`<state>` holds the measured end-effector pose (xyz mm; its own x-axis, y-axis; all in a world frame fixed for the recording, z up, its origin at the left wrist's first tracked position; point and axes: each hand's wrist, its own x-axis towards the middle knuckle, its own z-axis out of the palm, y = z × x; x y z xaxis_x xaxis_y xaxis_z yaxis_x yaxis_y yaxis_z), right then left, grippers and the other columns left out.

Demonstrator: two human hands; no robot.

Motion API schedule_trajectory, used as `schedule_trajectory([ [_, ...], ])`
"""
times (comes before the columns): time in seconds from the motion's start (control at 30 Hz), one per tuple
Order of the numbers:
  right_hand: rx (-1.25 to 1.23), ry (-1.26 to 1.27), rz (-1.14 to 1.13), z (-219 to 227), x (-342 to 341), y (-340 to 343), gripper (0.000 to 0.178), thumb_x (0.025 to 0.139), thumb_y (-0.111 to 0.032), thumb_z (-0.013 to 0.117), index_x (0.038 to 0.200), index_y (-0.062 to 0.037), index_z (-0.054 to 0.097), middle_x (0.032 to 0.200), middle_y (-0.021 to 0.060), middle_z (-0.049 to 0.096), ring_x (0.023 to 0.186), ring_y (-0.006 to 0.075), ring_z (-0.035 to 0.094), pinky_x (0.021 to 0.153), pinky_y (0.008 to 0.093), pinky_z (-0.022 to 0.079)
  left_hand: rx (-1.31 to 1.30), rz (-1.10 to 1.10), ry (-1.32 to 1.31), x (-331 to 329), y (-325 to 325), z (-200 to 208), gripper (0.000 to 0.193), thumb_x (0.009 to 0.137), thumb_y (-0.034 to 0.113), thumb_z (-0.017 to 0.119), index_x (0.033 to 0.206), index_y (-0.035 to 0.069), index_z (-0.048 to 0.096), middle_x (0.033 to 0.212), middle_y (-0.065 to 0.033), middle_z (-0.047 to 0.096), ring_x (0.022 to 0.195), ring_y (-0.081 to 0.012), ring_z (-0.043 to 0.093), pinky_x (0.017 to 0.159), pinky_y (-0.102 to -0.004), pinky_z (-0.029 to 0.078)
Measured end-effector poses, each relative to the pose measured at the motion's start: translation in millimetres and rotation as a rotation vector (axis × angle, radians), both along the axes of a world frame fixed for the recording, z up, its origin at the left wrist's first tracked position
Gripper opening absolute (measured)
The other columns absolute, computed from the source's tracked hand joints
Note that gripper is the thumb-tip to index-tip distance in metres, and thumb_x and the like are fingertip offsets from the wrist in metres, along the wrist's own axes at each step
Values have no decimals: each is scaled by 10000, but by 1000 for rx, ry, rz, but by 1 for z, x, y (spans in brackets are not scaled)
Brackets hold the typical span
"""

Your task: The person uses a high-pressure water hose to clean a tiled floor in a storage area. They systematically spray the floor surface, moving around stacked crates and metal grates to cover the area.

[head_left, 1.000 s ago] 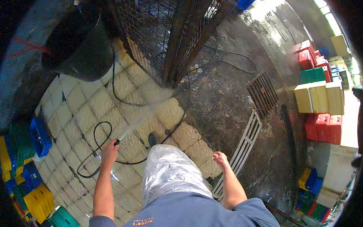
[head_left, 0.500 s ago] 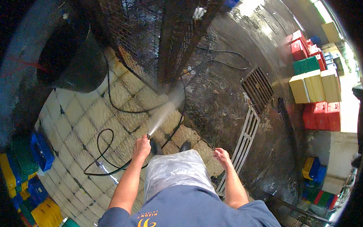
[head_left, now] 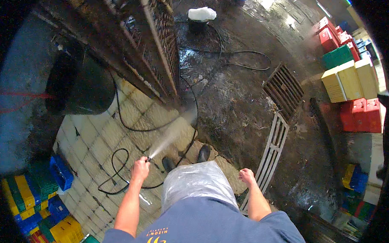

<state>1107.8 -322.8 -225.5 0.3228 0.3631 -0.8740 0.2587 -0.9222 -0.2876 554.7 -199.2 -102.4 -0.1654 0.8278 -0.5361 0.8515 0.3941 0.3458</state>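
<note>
Spray nozzle [head_left: 148, 159] in left hand [head_left: 139, 169], jetting water.
</note>
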Motion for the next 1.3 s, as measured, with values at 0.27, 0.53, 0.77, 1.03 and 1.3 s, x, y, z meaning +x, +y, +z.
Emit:
schedule_trajectory([
  [0.27,431,416,-16,-73,-95,218,168,900,-176,589,929,-17,637,813,66,656,633,186,626,574,346,527,109,-199,-369,136,20,148,300,845,158,621,1089,-15,637,966,-243,667,884,-393,656,780,-425,524],
  [0.53,673,267,228,-62,-155,359,312,871,-245,622,1067,-2,628,972,145,679,902,254,665,810,363,536,161,86,-303,140,53,132,296,824,115,643,1090,-15,642,865,-194,686,764,-250,678,696,-349,513],
  [0.77,434,43,552,-115,-117,424,423,839,-361,649,1079,-14,650,1042,202,676,1016,360,635,875,415,496,144,226,-83,107,25,35,245,824,159,630,1018,10,648,810,-216,667,767,-338,680,682,-407,505],
  [1.03,210,94,243,-299,-64,556,631,827,-480,672,1217,9,578,1166,182,638,1104,292,601,926,385,464,-228,483,75,122,49,-5,276,916,206,630,1129,30,628,873,-116,680,792,-202,624,725,-356,490],
  [1.3,243,58,14,-428,-29,701,727,805,-477,689,1260,67,528,1247,239,591,1186,329,556,987,401,426,-431,546,113,209,114,-15,224,906,133,619,1100,24,643,864,-148,653,743,-222,590,681,-358,483],
])
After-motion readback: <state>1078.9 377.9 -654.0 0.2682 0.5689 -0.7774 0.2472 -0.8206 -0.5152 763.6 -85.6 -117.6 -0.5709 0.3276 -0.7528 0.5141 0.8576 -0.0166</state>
